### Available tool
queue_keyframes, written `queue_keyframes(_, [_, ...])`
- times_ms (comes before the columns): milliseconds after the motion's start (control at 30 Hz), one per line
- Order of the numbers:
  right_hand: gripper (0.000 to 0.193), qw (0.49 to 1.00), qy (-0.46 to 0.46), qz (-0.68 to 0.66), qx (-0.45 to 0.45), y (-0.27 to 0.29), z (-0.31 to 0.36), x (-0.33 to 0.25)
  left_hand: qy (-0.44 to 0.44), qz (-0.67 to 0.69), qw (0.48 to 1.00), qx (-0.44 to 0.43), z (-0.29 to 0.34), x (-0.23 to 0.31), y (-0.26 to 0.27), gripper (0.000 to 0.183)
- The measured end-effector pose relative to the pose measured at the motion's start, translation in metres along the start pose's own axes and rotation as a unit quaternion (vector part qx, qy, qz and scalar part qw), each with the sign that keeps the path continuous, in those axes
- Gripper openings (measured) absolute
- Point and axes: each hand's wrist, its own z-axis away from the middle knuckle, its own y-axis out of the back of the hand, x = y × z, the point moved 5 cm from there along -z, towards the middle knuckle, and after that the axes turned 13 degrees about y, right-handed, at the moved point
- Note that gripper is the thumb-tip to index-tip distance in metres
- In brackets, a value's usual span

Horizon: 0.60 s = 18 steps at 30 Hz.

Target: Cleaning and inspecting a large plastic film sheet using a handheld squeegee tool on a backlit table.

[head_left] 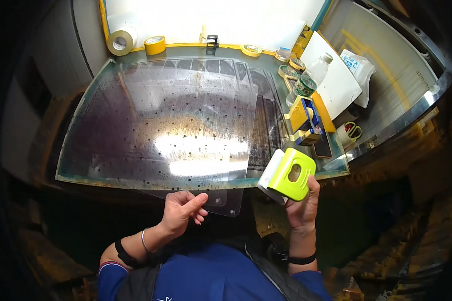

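My right hand (304, 206) grips a lime-green hole punch (299, 173) with a pale base, holding it tilted just off the table's front right edge. My left hand (183, 210) is closed, its thumb against curled fingers, at the front edge of large transparent sheets (186, 120) dotted with dark spots. Whether a sheet's edge is between those fingers is hidden. The sheets lie stacked on the glass tabletop (68, 165), and their rounded front corners stick out past its edge, right of my left hand.
Tape rolls, including a yellow roll (154, 45), line the back. At the right stand a plastic bottle (314, 75), a blue-and-yellow tape dispenser (306, 120), a phone (323, 147) and a cup with green-handled scissors (355, 131). A white board (331, 75) leans behind them.
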Motion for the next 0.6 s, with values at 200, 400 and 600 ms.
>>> queue_keyframes(200, [0.048,0.998,0.010,0.066,-0.021,0.009,0.011,0.013,0.008,0.059,0.997,-0.040,0.001,0.006,-0.005,0.016])
queue_keyframes(400, [0.053,0.999,-0.006,0.034,-0.040,-0.010,0.019,0.022,-0.058,0.071,0.994,-0.056,0.006,0.028,-0.013,0.016])
queue_keyframes(600, [0.054,0.999,-0.041,-0.004,-0.033,-0.017,0.026,0.034,-0.062,0.081,0.993,-0.054,0.007,0.033,-0.019,0.017])
